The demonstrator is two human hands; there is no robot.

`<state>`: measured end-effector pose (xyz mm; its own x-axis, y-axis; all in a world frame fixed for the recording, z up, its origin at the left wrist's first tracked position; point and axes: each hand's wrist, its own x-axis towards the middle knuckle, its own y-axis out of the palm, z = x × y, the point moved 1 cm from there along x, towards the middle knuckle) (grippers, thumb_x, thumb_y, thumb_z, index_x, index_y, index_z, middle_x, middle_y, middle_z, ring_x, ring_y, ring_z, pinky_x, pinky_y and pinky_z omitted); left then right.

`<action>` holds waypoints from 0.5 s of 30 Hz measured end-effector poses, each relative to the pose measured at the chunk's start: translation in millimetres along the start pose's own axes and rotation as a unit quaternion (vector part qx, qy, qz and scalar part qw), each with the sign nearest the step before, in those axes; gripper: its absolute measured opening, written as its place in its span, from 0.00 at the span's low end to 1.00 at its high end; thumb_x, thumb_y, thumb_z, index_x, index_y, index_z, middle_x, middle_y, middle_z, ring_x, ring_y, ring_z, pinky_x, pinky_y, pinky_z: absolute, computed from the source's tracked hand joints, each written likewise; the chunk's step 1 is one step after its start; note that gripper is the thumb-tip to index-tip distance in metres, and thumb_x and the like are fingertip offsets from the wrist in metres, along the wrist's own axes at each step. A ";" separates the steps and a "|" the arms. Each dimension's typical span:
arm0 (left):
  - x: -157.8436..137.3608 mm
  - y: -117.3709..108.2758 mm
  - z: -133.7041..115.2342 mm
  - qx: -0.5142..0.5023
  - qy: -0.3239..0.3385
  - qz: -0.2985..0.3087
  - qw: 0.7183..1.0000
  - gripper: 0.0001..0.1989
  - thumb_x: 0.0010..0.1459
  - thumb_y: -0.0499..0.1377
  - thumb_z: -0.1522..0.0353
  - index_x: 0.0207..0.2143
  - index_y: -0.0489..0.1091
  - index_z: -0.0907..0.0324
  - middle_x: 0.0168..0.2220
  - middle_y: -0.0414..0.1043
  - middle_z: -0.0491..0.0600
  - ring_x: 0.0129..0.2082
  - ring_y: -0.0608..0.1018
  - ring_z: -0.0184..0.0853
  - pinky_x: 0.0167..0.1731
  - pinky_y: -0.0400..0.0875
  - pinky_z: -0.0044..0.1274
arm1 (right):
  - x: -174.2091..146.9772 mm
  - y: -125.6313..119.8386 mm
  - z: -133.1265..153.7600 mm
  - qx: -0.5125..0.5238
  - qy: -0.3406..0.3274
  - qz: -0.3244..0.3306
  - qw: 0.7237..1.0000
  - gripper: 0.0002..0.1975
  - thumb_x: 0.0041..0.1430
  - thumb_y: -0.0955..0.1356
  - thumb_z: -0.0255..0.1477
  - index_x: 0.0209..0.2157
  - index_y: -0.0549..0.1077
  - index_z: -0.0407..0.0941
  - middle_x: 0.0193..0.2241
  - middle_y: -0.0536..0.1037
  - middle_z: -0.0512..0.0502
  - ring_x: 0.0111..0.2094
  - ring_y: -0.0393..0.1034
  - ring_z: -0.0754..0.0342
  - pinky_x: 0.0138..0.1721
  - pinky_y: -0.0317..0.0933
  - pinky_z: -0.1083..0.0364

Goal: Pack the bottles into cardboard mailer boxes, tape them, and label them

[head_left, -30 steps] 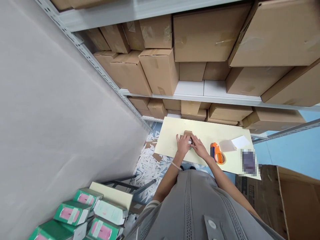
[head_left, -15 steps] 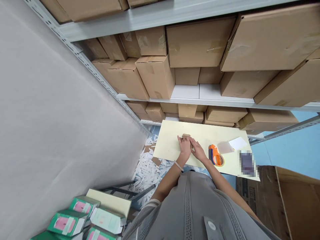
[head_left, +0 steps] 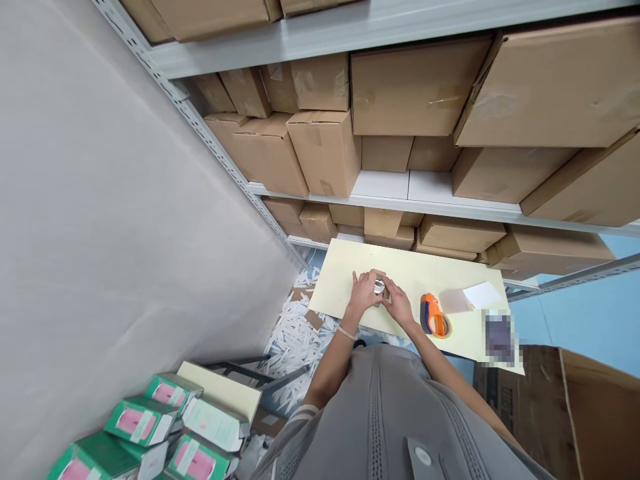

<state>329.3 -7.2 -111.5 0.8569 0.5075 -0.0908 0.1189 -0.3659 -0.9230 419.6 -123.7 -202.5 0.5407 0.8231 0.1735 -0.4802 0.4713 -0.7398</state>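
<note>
Over the pale yellow tabletop (head_left: 345, 267), both my hands close in around a small brown cardboard box (head_left: 381, 273). A shiny silver round item (head_left: 379, 287) shows at the box, between my fingers; its exact kind is too small to make out. My left hand (head_left: 363, 292) grips from the left, thumb and fingers curled at the silver item. From the right, my right hand (head_left: 399, 304) presses its fingers along the box's side. An orange and blue tape dispenser (head_left: 434, 316) lies to the right of my right hand.
White paper (head_left: 481, 295) and a blurred dark item (head_left: 499, 337) lie at the table's right. Shelves of cartons (head_left: 323, 153) stand behind. A large open carton (head_left: 530, 400) is at lower right, green-and-pink boxes (head_left: 135, 423) at lower left. Paper shreds (head_left: 295, 333) cover the floor.
My hands have moved from lying over the cardboard to holding around it, and the silver round item now shows between them. The view has shifted slightly.
</note>
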 end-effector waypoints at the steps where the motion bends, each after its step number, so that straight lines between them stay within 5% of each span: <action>1: -1.1 -3.9 -2.4 -0.006 0.005 -0.015 1.000 0.18 0.55 0.60 0.63 0.47 0.62 0.57 0.46 0.73 0.52 0.52 0.74 0.45 0.65 0.47 0.45 | 0.4 -0.9 0.5 0.004 0.000 -0.006 1.000 0.36 0.56 0.65 0.25 0.67 0.56 0.47 0.64 0.65 0.39 0.64 0.60 0.42 0.61 0.57 0.39; 4: -2.2 -21.8 -9.4 -0.054 0.006 -0.061 0.997 0.18 0.53 0.61 0.65 0.45 0.62 0.56 0.44 0.71 0.50 0.48 0.75 0.42 0.64 0.52 0.41 | 2.9 -3.1 2.6 0.018 0.000 -0.008 1.000 0.33 0.57 0.65 0.28 0.65 0.58 0.46 0.62 0.67 0.38 0.61 0.63 0.41 0.60 0.59 0.40; 8: -6.0 -60.0 -13.9 -0.187 -0.005 -0.131 0.973 0.23 0.52 0.62 0.66 0.50 0.59 0.54 0.46 0.68 0.49 0.46 0.75 0.37 0.47 0.70 0.28 | 7.0 -4.9 6.3 0.021 0.014 0.001 1.000 0.33 0.59 0.66 0.34 0.65 0.58 0.44 0.63 0.65 0.35 0.63 0.59 0.38 0.61 0.57 0.38; 15: -18.1 -130.6 -5.4 -0.385 0.024 -0.316 0.867 0.25 0.51 0.65 0.67 0.50 0.61 0.55 0.43 0.69 0.48 0.39 0.75 0.31 0.43 0.71 0.24 | 8.5 -32.0 18.7 0.112 0.005 -0.023 0.993 0.46 0.57 0.67 0.36 0.71 0.40 0.45 0.70 0.47 0.37 0.70 0.41 0.40 0.67 0.44 0.38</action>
<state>301.0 27.2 12.7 0.5169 0.7701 0.3739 0.8555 -0.4486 -0.2586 426.6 -125.9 -165.2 0.5729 0.7958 0.1963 -0.5953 0.5687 -0.5677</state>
